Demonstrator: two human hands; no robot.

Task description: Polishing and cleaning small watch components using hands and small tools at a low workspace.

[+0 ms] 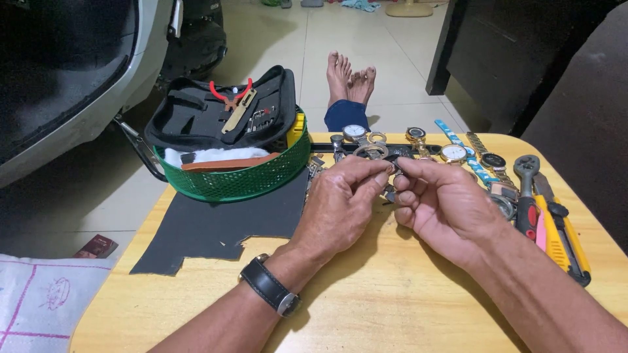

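A home used as a small watch-repair corner: a low wooden surface (366, 307) on a tiled floor (366, 59), with wristwatches (451, 151) laid in a row, a green basket (235, 176) holding a tool pouch (216, 111), and a parked scooter (78, 72) beside it

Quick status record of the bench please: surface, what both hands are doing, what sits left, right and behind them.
Surface: round wooden table
Left hand: pinching a small metal part, wristwatch on wrist
Right hand: pinching the same part
Left: green basket with tool case, black mat
Behind: row of watches
Right: utility knife
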